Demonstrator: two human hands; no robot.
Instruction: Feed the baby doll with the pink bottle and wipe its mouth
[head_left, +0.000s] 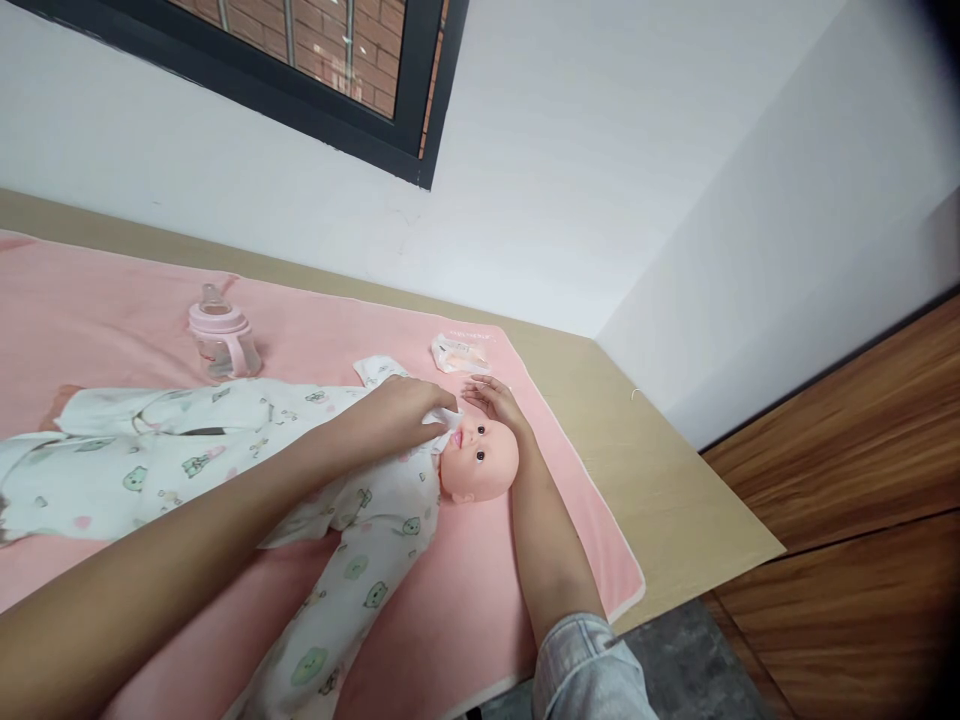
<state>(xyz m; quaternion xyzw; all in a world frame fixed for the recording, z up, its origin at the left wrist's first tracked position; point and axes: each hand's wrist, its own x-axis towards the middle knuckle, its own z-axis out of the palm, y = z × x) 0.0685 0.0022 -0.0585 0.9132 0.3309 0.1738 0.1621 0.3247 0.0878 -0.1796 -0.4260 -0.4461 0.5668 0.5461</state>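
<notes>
Doll: lies on its back on the blanket (90, 300), head (480, 460) to the right, legs off to the left, face up.
Suit (172, 450): white with small green and pink prints; it covers the doll from neck to feet. The near sleeve (337, 590) trails toward the near edge, and the far sleeve (379, 368) lies by the left hand.
Left hand (409, 410): reaches in from the near left on a bare arm that crosses over the doll's body. The fingers are drawn together, pinching the suit's white collar (448, 418) just beside the chin.
Right hand (495, 400): comes up from the near side along the right of the head, a denim cuff (592, 670) on the forearm. The palm is flat and the fingers are spread out straight. It holds nothing and rests against the far side of the head.
Bottle (223, 340): clear with a pink collar and handles, upright on the blanket, far left of the hands.
Packet (459, 353): small and pale, on the far right corner of the blanket, just beyond the right hand.
Table (660, 480): light wood, bare at its right end, set against a white wall.
Window (420, 90): dark frame, far left above the table.
</notes>
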